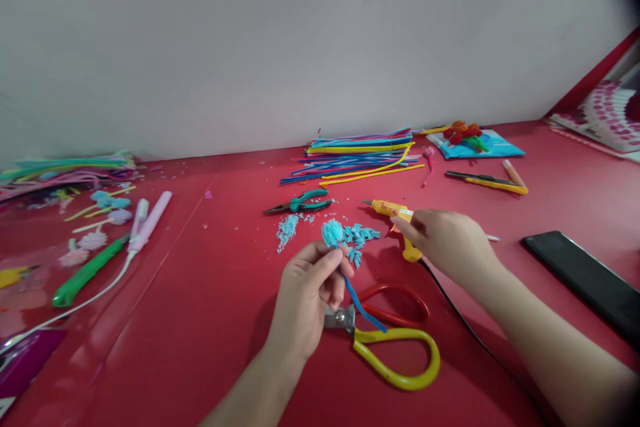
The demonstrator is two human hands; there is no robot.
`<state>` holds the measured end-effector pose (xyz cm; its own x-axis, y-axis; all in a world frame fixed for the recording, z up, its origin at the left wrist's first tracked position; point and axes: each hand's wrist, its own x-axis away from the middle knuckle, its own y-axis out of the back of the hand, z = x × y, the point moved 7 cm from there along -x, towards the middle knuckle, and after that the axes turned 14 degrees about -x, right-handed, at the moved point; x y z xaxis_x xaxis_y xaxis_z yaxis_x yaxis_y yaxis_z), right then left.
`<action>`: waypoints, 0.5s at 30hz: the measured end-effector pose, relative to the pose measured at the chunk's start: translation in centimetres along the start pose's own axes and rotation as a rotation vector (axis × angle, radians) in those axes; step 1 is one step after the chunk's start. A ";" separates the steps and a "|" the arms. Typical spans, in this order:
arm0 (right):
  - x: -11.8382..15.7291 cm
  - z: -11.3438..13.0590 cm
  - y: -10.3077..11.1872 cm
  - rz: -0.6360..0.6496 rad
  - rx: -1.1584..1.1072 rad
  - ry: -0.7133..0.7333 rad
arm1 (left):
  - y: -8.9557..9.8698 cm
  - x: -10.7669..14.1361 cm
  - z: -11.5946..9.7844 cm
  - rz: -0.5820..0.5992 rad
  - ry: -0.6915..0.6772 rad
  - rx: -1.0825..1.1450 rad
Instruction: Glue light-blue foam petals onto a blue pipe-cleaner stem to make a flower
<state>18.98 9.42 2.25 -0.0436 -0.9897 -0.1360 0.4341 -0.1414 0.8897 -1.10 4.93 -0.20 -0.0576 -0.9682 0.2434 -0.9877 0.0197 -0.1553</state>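
Between the thumb and fingers of my left hand (314, 280) is a pipe-cleaner flower with a light blue tufted head (332, 232) and a darker blue stem (361, 307) slanting down to the right. My right hand (447, 240) is on a yellow hot glue gun (387, 208), thumb across its body, the other fingers partly hidden. The nozzle points left, and a black cord runs toward the front right. Beneath the stem lie scissors with one red and one yellow handle (397, 357), their blades mostly hidden behind my left hand. Cut light blue pieces (361, 234) lie just behind the flower.
Teal-handled pliers (303, 203) lie beside fine blue clippings (287, 232). Pipe cleaners (360, 153) are stacked along the wall. To the right are a black phone (583, 280) and a yellow-black tool (487, 181). A pink corded styling iron (150, 223) and green-handled tool (90, 272) lie left.
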 end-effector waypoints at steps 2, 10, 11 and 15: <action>-1.3 -2.2 -1.3 0.106 0.022 -0.102 | 0.0 0.0 -0.1 0.002 -0.004 -0.012; -2.7 -3.7 -3.6 0.162 -0.393 -0.123 | 0.0 0.2 -0.1 0.024 -0.004 -0.023; -2.6 -3.6 -3.6 0.168 -0.481 -0.127 | 0.1 0.2 -0.2 0.021 -0.011 -0.017; -1.8 -2.2 -3.4 0.211 -0.844 -0.109 | 0.3 0.1 -0.2 0.012 -0.035 0.007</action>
<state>19.56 11.75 -1.44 0.0458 -0.9960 0.0761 0.9619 0.0645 0.2658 -1.44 4.90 -0.03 -0.0646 -0.9759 0.2083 -0.9859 0.0301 -0.1647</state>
